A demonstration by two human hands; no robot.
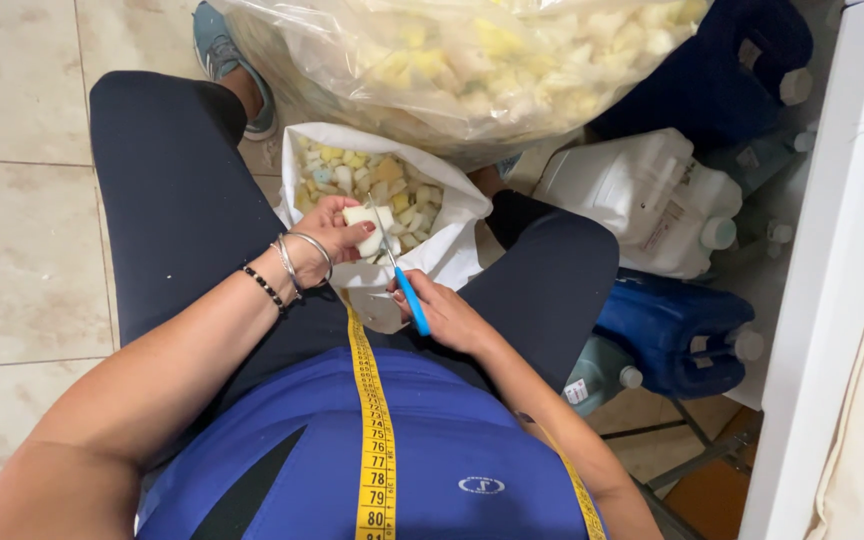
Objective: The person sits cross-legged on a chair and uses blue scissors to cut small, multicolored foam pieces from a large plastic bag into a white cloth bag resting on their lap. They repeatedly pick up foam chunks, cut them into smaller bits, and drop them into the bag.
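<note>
Head view looks down at a seated person's lap, where a small white fabric bag (449, 243) stands open between the thighs, partly filled with little cubes of yellow, white and pale green foam (377, 182). Over the near edge of that bag, the left hand (329, 237) pinches a pale cream block of foam (370, 219) between thumb and fingertips, fingers closed on it; two silver bangles and a black beaded bracelet (264, 286) ring that wrist. Just to the bag's near right, the right hand (449, 316) is wrapped around the blue handles of a pair of scissors (399, 268), whose metal blades reach up to the foam block and touch it. A yellow measuring tape (375, 440) hangs down the person's blue top, below the bag. Beyond the bag lies a big clear plastic sack (472, 60) stuffed with larger foam scraps. Right of the bag sit a white plastic jerrycan (642, 200) and a blue plastic jerrycan (667, 330).
</note>
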